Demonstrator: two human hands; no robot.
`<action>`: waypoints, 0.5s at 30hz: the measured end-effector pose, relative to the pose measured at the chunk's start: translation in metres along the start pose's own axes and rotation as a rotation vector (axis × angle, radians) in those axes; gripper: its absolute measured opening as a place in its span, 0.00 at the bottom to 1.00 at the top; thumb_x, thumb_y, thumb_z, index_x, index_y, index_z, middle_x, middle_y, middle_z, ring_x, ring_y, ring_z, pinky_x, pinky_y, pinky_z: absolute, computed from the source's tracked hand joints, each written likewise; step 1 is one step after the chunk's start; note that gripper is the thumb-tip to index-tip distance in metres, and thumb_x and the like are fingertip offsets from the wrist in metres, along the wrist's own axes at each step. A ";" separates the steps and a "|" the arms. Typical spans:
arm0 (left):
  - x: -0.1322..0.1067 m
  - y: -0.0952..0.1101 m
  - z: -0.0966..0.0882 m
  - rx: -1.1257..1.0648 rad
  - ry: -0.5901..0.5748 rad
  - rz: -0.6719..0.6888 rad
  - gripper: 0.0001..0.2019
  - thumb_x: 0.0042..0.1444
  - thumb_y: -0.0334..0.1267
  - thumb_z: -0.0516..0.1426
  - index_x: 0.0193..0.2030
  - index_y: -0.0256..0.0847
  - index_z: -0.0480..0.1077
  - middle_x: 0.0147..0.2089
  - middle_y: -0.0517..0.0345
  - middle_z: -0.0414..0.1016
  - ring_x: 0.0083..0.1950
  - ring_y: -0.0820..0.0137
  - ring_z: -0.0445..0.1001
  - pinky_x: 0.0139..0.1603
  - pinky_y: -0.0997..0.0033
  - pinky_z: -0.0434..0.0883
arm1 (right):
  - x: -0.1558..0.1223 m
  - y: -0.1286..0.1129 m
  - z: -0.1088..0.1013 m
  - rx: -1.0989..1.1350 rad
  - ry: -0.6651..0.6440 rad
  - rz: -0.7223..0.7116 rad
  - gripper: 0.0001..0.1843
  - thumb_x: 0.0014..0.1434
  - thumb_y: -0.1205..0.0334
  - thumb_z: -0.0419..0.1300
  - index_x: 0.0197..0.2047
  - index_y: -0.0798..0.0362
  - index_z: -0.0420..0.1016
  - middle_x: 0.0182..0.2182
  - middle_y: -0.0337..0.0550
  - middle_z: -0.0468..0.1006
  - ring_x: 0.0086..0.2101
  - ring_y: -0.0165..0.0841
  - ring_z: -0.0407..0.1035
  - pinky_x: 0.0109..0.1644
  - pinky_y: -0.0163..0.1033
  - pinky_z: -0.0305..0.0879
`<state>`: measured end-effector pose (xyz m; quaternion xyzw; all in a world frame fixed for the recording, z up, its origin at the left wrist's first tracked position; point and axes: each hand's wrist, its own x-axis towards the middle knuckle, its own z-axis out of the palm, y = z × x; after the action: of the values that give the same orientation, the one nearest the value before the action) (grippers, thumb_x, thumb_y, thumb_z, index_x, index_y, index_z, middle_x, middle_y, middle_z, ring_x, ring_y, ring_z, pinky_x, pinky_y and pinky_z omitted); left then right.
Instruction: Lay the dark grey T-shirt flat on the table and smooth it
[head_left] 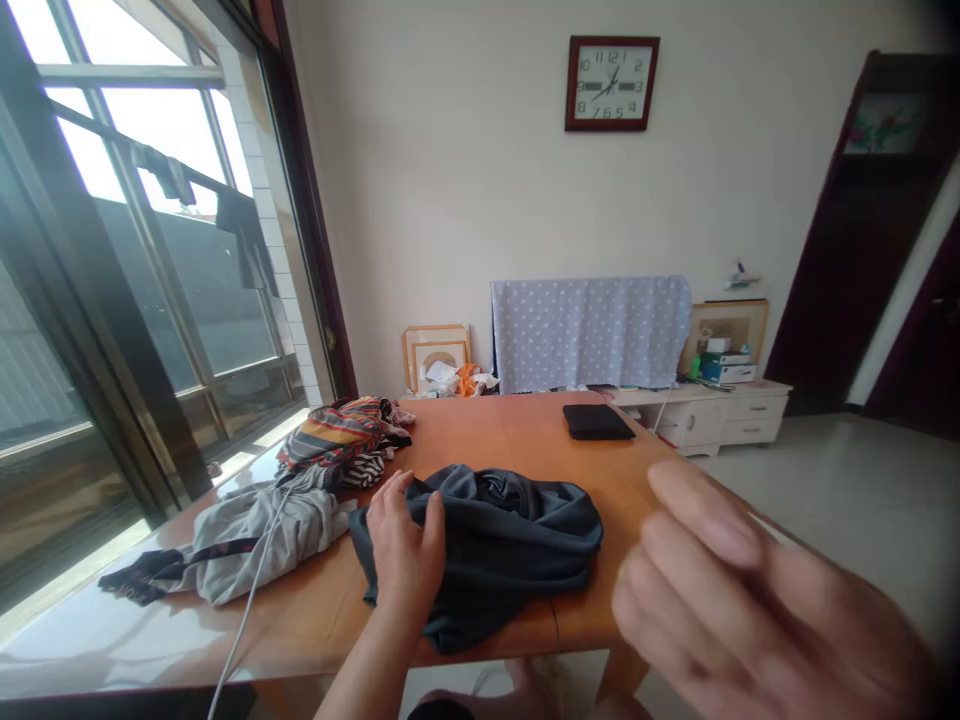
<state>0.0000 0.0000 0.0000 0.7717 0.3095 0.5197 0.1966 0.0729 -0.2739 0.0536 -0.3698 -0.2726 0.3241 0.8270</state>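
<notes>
The left hand (pixel 405 550), just left of the lower centre of the frame, is at the left end of a bunched dark blue-grey piece of soft cloth (pixel 517 550). Its thumb and fingers stand apart with a fold of the fabric showing between them; whether they grip it I cannot tell. The right hand (pixel 716 590), large and blurred in the lower right, is raised apart from the cloth with its fingers curled in; whether anything is held there cannot be made out.

The dark cloth lies in the lower centre, on the near part of an orange-brown wooden table (pixel 487 430), its top rolled into loose folds and its lower part drooping at the near edge. The step in hand looks like sorting out this bunched cloth; the next move would call for the right hand to come down to its free right side, so that both hands can work the folds.

To the left lies a crumpled light grey garment (pixel 262 530) with a thin white cable (pixel 251 600) running over it; beyond it sits a heap of multicoloured striped fabric (pixel 337 432). A flat black folded item (pixel 598 422) rests at the table's far right.
</notes>
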 end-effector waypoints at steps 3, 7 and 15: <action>-0.005 0.019 0.017 -0.215 -0.142 0.015 0.17 0.61 0.45 0.56 0.54 0.43 0.68 0.52 0.48 0.74 0.56 0.58 0.72 0.60 0.59 0.66 | 0.037 -0.009 -0.008 0.000 0.076 -0.053 0.18 0.56 0.42 0.66 0.35 0.47 0.71 0.12 0.27 0.52 0.15 0.25 0.49 0.19 0.36 0.51; -0.012 0.038 0.053 -0.386 -0.409 -0.009 0.11 0.62 0.46 0.54 0.44 0.44 0.73 0.43 0.50 0.77 0.46 0.60 0.75 0.50 0.63 0.68 | 0.078 -0.007 -0.032 0.031 0.197 -0.111 0.15 0.60 0.47 0.64 0.36 0.50 0.73 0.13 0.24 0.46 0.15 0.21 0.39 0.19 0.33 0.45; -0.030 0.041 0.112 -0.308 -0.669 -0.422 0.14 0.43 0.49 0.67 0.23 0.45 0.68 0.22 0.58 0.70 0.38 0.55 0.76 0.44 0.62 0.64 | 0.098 0.037 -0.096 -0.090 0.412 -0.092 0.20 0.57 0.44 0.65 0.41 0.52 0.76 0.14 0.25 0.53 0.14 0.21 0.44 0.18 0.32 0.42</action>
<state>0.1069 -0.0484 -0.0379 0.7792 0.2983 0.2292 0.5013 0.1893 -0.2242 -0.0100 -0.4520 -0.1285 0.1910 0.8618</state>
